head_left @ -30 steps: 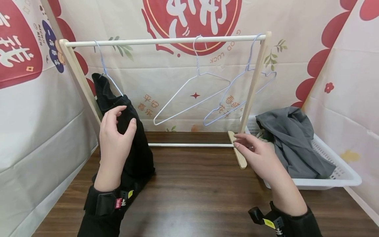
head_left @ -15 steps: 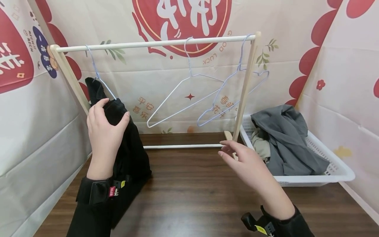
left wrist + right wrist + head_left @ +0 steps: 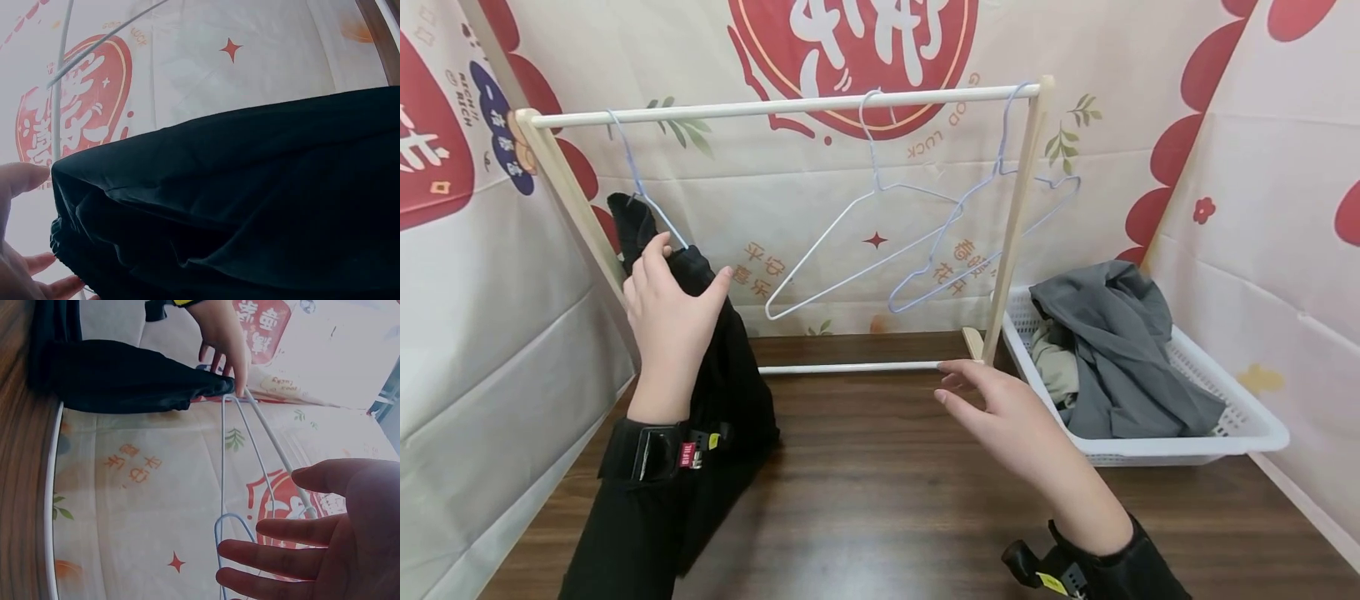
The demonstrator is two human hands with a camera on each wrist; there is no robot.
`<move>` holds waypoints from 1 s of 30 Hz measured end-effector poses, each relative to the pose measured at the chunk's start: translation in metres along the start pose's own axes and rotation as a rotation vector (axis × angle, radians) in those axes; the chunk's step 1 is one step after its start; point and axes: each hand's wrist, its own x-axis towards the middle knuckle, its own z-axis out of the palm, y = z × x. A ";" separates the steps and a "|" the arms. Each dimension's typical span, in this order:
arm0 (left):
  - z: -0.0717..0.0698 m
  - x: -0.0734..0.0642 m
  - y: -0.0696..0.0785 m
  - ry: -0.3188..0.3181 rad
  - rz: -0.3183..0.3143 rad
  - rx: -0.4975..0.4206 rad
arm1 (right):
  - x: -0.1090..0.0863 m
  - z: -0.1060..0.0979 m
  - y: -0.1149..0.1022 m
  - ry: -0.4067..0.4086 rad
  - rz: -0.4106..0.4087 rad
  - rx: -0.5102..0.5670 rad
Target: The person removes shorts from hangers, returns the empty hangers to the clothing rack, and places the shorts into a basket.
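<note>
A black garment (image 3: 737, 392) with a gathered edge hangs at the left of a small wooden rack (image 3: 775, 107), over a blue wire hanger (image 3: 658, 215). My left hand (image 3: 670, 325) rests at the garment's upper part, thumb spread away from the fingers. In the left wrist view, the thumb is by the cloth's upper corner and the fingertips touch the gathered edge (image 3: 59, 240). My right hand (image 3: 1007, 417) hovers before the rack's lower right end, fingers loosely bent and holding nothing. Most of the garment's hanger is hidden inside the cloth.
Two bare wire hangers hang further right, a middle hanger (image 3: 865, 268) and a right hanger (image 3: 1003, 142) near the post. A white basket (image 3: 1187, 447) at the right holds a grey garment (image 3: 1120, 350) and a beige cloth (image 3: 1056, 367). Printed fabric encloses the wooden table (image 3: 865, 483).
The head view has shifted, so the rack appears further left. My left hand has moved up along the black garment. My right hand has drawn slightly away from the rack's right foot.
</note>
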 end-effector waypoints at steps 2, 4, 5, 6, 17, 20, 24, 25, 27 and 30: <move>0.001 0.003 0.001 0.003 -0.020 0.029 | 0.001 0.002 -0.001 -0.010 -0.005 0.007; 0.002 0.005 0.000 -0.001 -0.037 0.066 | 0.001 0.003 -0.003 -0.018 -0.010 0.002; 0.002 0.006 -0.001 -0.006 -0.047 0.081 | 0.001 0.004 -0.004 -0.022 -0.010 -0.001; 0.003 0.008 -0.001 -0.013 -0.058 0.095 | 0.000 0.004 -0.004 -0.025 -0.010 -0.005; -0.002 0.012 -0.011 -0.063 -0.106 0.124 | 0.001 0.006 -0.008 -0.079 0.016 -0.001; -0.004 0.012 -0.014 -0.059 -0.115 0.109 | 0.001 0.007 -0.007 -0.078 0.019 -0.010; -0.007 0.012 -0.017 -0.055 -0.150 0.093 | 0.002 0.009 -0.007 -0.065 0.014 -0.022; -0.008 0.012 -0.017 -0.055 -0.162 0.085 | 0.002 0.009 -0.006 -0.063 0.014 -0.023; -0.009 0.012 -0.018 -0.058 -0.191 0.066 | 0.003 0.010 -0.007 -0.061 0.013 -0.025; -0.010 0.012 -0.019 -0.069 -0.228 0.031 | 0.004 0.010 -0.006 -0.065 0.018 -0.032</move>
